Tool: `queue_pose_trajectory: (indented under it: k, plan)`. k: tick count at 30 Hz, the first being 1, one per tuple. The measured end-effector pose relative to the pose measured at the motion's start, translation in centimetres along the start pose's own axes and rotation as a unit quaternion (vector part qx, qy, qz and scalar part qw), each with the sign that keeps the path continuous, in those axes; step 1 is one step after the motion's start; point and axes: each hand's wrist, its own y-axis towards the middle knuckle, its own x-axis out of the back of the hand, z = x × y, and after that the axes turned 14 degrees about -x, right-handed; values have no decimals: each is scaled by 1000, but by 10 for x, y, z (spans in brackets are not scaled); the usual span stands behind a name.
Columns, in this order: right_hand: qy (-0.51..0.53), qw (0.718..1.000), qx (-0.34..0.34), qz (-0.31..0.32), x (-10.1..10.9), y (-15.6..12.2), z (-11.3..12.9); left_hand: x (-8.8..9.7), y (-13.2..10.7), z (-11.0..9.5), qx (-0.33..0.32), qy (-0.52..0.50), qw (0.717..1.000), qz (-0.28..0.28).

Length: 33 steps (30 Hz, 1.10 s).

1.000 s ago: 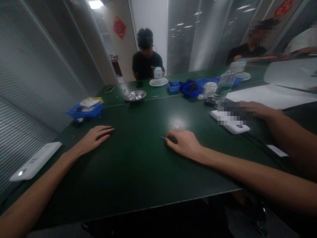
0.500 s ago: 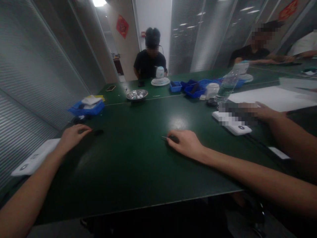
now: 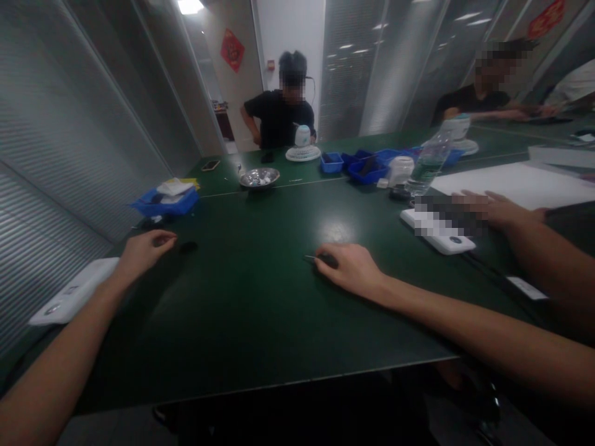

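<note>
My right hand [image 3: 348, 263] rests on the green table [image 3: 251, 322], its fingers closed round a thin tool. Only the tool's slim, silvery tip [image 3: 309, 257] shows, pointing left; the rest is hidden in the hand. At the left, my left hand [image 3: 145, 253] has thumb and fingertips brought together in a pinch. Whatever lies between them, if anything, is too small to make out. Just right of those fingertips is a small dark round patch [image 3: 188, 247], which may be a flat black piece or a shadow.
Beyond my left hand stands a blue tray [image 3: 174, 206] with papers. A metal dish [image 3: 259, 178] holds small white bits. White power banks lie at left [image 3: 77, 291] and right [image 3: 432, 232]. Another person's hand [image 3: 493, 207] is near a water bottle [image 3: 430, 162]. Someone sits opposite.
My left hand has shifted slightly, its fingers more rounded into the pinch. My right hand stays in place with the thin tool. The person opposite has moved an arm outward.
</note>
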Motion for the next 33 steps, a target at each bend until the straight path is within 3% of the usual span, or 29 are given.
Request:
queue_pose_trajectory:
  k: [2,6,17,27,33]
  plan:
    - [-1,1000,0,-1,0,0,0,6,-1,-10,5,-27,1000,-8]
    - [0,1000,-3,5,0,0,-1,10,0,-23,-20,-64,997,28]
    - [-10,1000,-4,-5,-2,1,-1,13,1,-32,-22,-42,997,55]
    - [-3,1000,-3,-2,-1,1,-2,8,4,-27,-4,-52,996,71]
    - [-1,1000,-1,-1,0,0,-1,-1,11,-13,18,-137,988,77]
